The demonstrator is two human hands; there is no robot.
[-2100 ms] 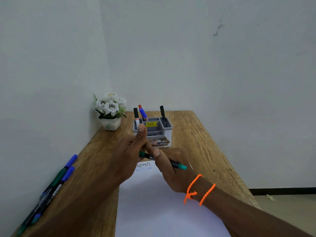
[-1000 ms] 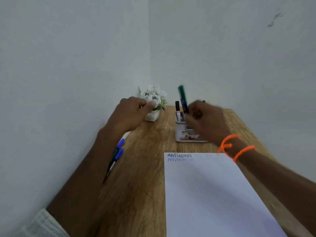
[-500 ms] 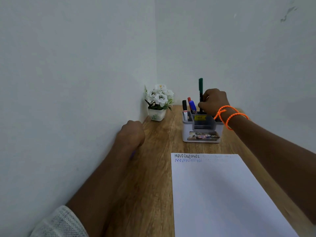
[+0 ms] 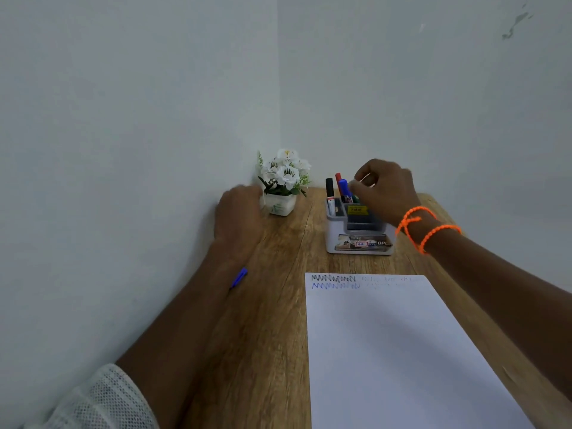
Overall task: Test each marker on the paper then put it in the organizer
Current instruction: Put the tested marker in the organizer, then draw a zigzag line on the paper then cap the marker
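Nearest the camera, smooth white paper (image 4: 402, 351) lies on the woodgrain counter (image 4: 272, 335); beyond, the left hand (image 4: 238, 218) curls, its grasp hidden, while the right hand (image 4: 383, 190) hovers loosely curled over the boxy grey plastic organizer (image 4: 359, 239) holding markers (image 4: 343, 188).

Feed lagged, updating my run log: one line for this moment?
right hand: over organizer, grip unclear | left hand: by flower pot | blue marker: on table, beside left forearm | paper: scribbles on top

open: wood between paper (image 4: 402, 351) and organizer (image 4: 359, 239) | blocked: flower pot (image 4: 280, 205) at corner; 2 walls
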